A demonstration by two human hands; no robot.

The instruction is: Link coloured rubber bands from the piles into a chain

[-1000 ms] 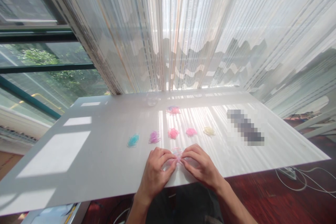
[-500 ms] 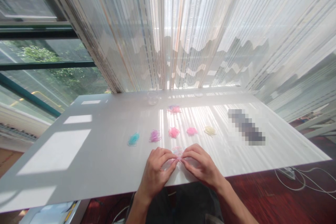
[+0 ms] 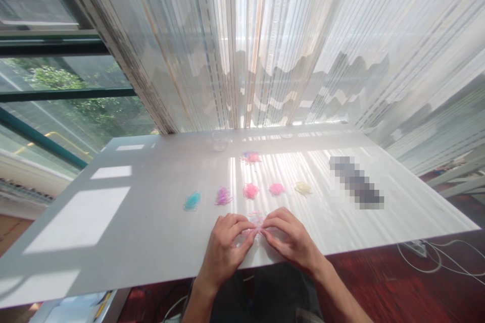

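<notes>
My left hand [image 3: 227, 241] and my right hand [image 3: 291, 238] meet near the table's front edge, thumb and fingertips pinched together on each. Between the fingertips are thin pinkish strands that look like small elastic bands; how many are gripped I cannot tell. They belong to a loose mixed pile of bands [image 3: 256, 218], partly hidden by my fingers. Just beyond lies a row of piles sorted by colour: teal bands [image 3: 192, 201], purple bands [image 3: 223, 196], coral-pink bands [image 3: 250, 191], pink bands [image 3: 277, 189] and pale yellow bands [image 3: 303, 188].
Another mixed pink and purple pile [image 3: 251, 157] lies behind the row. A clear round container [image 3: 220, 143] and a flat clear disc [image 3: 286, 136] are at the back of the white table [image 3: 159, 232]. A pixelated dark object [image 3: 356, 183] is at right.
</notes>
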